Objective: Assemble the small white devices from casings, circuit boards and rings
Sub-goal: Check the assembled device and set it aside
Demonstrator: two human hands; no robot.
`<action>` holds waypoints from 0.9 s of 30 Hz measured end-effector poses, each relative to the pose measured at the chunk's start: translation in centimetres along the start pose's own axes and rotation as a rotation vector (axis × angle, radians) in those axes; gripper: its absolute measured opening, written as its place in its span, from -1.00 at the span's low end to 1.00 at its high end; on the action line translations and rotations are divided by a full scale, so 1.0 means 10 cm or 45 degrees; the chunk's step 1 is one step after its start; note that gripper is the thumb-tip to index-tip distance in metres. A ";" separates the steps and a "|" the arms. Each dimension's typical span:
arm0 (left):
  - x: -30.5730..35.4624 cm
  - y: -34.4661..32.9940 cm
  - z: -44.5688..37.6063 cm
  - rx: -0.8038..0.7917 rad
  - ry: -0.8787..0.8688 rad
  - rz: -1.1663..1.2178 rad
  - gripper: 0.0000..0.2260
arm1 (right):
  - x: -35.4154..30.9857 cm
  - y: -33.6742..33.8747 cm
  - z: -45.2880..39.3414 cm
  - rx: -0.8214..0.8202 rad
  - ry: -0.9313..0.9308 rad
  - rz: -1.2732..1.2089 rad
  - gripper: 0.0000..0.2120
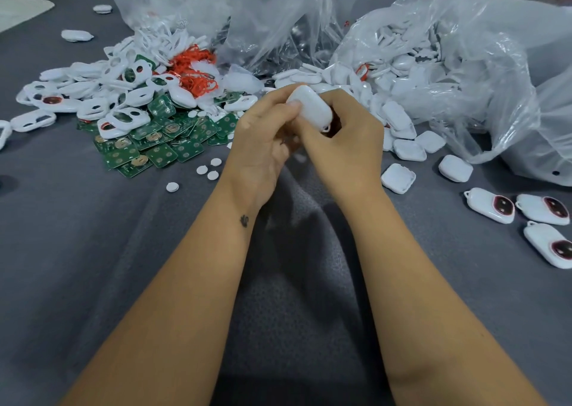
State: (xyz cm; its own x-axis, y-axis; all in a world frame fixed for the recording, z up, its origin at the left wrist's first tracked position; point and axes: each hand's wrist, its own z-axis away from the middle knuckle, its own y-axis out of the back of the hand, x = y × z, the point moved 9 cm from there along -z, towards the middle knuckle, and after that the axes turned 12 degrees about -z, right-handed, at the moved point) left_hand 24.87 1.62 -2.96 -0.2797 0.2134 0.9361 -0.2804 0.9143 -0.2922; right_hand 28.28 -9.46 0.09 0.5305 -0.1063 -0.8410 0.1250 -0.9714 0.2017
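- A white casing (310, 108) is gripped at centre by the curled fingers of the left hand (263, 139) and right hand (346, 145).
- Closing appears under way; firm, even squeezing is called for next.

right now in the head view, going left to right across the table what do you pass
white front casings → green circuit boards → loose white discs → left hand → right hand → three assembled devices
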 end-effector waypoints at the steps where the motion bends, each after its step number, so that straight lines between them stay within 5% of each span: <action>1: 0.00 0.01 0.00 0.007 0.003 0.012 -0.80 | 0.02 0.00 -0.01 -0.010 -0.014 -0.071 -0.89; 7: -0.17 0.12 -0.01 0.120 0.266 0.019 -0.84 | 0.08 0.06 -0.06 0.017 0.036 -0.179 -0.65; 12: -0.19 0.16 -0.03 0.152 0.240 -0.028 -0.88 | 0.17 0.07 -0.07 0.039 -0.068 -0.318 -0.55; 16: -0.19 0.20 -0.03 0.191 0.218 -0.055 -0.84 | 0.33 -0.01 -0.06 -0.001 -0.379 -0.746 -0.68; 27: -0.19 0.20 0.01 0.220 0.231 -0.110 -0.84 | 0.34 -0.06 -0.03 -0.053 -0.418 -0.789 -0.77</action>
State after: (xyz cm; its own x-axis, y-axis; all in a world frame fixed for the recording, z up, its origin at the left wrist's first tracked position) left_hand 24.79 2.99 -5.33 -0.0836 0.2097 0.9742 -0.4531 0.8627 -0.2246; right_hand 30.23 -9.17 -2.72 0.0711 0.3995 -0.9140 0.3577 -0.8655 -0.3506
